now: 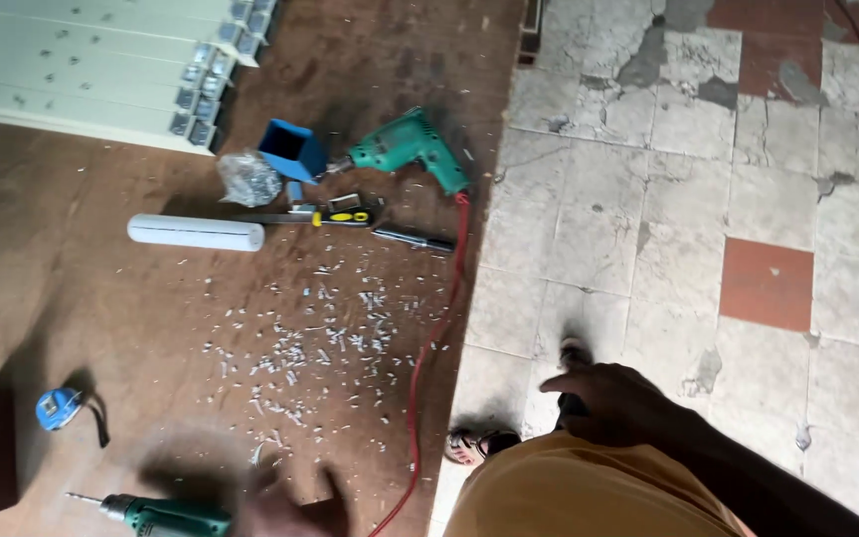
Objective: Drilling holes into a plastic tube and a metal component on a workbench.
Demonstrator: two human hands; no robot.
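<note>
My left hand is blurred at the bottom edge over a brown board, fingers apart and holding nothing. It is just right of a green drill whose bit points left. My right hand hangs loose and empty over the tiled floor, with the forearm running in from the lower right. Below it are my yellow garment and a sandalled foot.
On the board lie a second green drill with a red cord, a blue box, a bag of screws, a white tube, a yellow-black knife, white shavings and a blue tape measure. White profiles are stacked top left.
</note>
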